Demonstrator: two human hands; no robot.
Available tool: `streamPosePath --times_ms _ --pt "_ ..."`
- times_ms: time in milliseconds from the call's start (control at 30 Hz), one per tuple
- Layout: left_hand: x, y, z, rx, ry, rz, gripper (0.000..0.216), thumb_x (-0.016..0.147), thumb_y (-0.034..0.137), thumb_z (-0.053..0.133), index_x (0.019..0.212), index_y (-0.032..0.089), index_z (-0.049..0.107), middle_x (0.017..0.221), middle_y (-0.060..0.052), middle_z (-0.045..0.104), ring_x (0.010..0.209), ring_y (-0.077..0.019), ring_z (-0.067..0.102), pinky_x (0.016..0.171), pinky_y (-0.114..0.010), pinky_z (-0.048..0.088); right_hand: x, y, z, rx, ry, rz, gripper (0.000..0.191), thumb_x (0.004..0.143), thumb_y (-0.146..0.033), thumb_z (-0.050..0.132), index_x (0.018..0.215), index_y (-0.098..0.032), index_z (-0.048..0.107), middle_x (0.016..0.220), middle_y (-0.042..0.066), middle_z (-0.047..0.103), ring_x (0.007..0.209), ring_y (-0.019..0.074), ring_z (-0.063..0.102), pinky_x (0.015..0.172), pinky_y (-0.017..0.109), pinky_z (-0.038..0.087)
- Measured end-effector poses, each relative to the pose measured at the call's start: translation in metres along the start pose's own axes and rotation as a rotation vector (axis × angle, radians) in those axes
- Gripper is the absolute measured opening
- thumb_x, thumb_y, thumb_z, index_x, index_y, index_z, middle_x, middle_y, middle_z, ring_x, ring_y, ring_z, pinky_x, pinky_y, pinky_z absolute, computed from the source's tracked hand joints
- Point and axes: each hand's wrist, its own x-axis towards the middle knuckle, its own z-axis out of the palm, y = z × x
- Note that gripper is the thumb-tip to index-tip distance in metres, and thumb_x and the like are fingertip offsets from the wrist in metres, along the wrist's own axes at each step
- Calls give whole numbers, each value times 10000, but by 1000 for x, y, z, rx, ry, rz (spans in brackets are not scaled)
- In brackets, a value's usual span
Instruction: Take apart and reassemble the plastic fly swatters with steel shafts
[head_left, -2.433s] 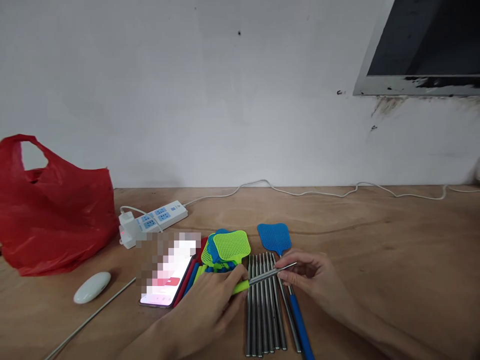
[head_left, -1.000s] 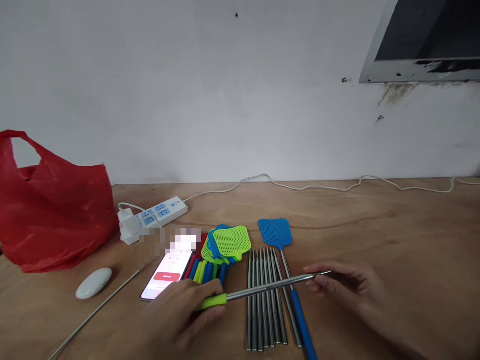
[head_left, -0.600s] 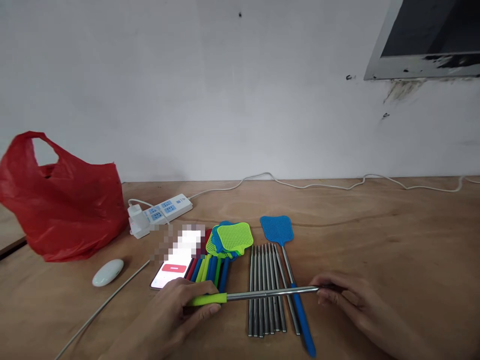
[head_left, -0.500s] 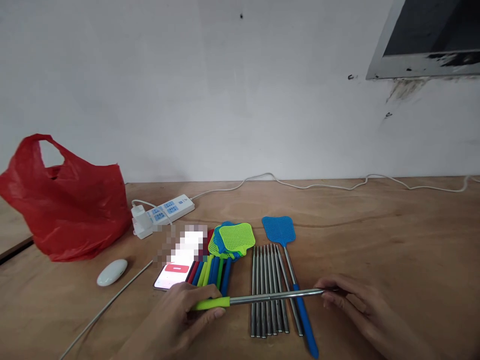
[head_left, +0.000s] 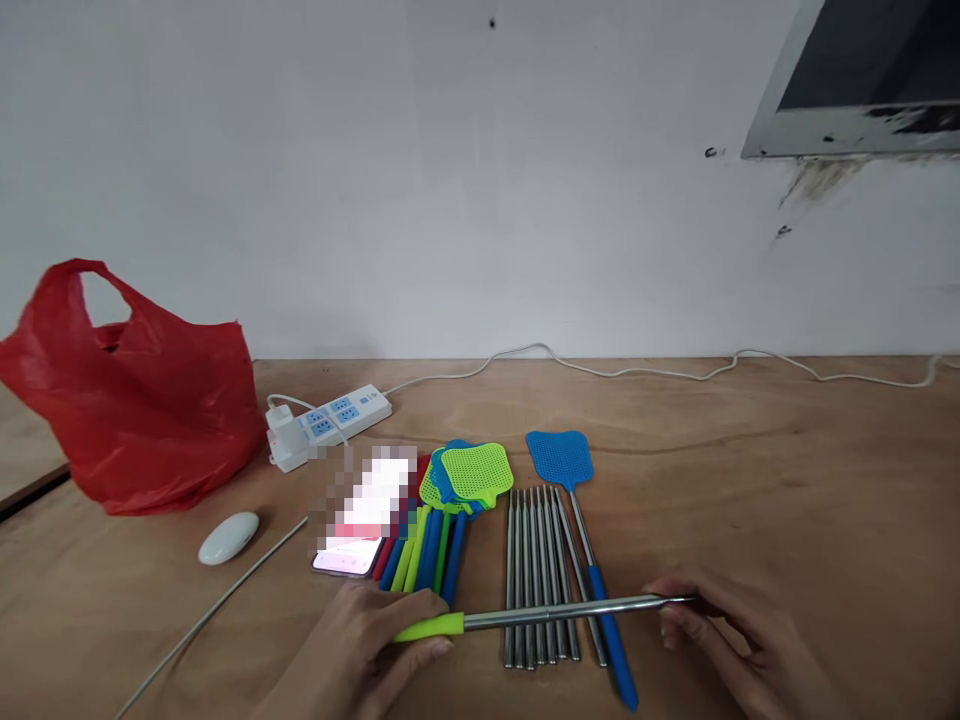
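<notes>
Across the front of the table I hold a fly swatter rod (head_left: 562, 612) by its two ends. My left hand (head_left: 382, 640) is closed round its yellow-green handle (head_left: 431, 627). At the thin metal end, the thumb and fingers of my right hand (head_left: 731, 630) pinch the rod near its tip. Beneath it lie several bare metal rods (head_left: 531, 570) side by side, and one assembled swatter with a blue head (head_left: 561, 457) and blue handle (head_left: 616, 645). Loose coloured handles (head_left: 429, 550) rest beyond my left hand, below a pile of swatter heads (head_left: 478, 472).
A phone with a lit screen (head_left: 352, 555) lies left of the handles. Behind it is a white power strip (head_left: 364, 405), its cable running along the wall. Farther left are a white oval object (head_left: 229, 538), a cord (head_left: 217, 607) and a red plastic bag (head_left: 165, 410).
My right hand has shifted slightly right and down, and more of the rod's thin tip shows. My left hand keeps its hold on the handle. The view has moved a little.
</notes>
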Motion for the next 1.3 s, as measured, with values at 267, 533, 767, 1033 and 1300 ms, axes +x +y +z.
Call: streamPosePath --times_ms 267,533,767,1033,1300 --pt "11 -4 -22 8 47 -17 316 990 490 483 1011 289 726 681 24 694 558 -147 609 569 -222 449 10 -32 5 69 192 -35 180 888 -382 606 862 -279 750 648 -6 731 592 169 718 571 186 594" --pt "28 2 -33 -68 47 15 312 970 466 515 904 261 742 614 18 648 498 -130 549 515 -210 433 12 -45 -11 28 231 -18 157 881 -369 626 879 -282 757 664 9 737 619 201 721 576 238 605" --pt "38 5 -45 -77 42 31 361 981 490 473 903 254 734 672 5 676 541 -139 571 527 -209 449 28 -54 -17 110 219 -6 149 886 -336 626 865 -250 746 650 14 716 605 189 697 549 254 581" --pt "49 13 -48 -76 -40 80 333 1022 427 426 945 225 680 683 13 660 525 -126 548 534 -219 389 42 -76 -10 225 85 -39 153 884 -287 622 891 -243 768 681 14 721 604 167 697 559 242 592" --pt "71 36 -25 -151 -71 110 330 1046 388 385 939 206 638 696 15 628 542 -129 527 518 -235 330 48 -90 9 262 14 -24 178 889 -286 588 860 -234 756 667 7 710 584 152 688 538 209 576"
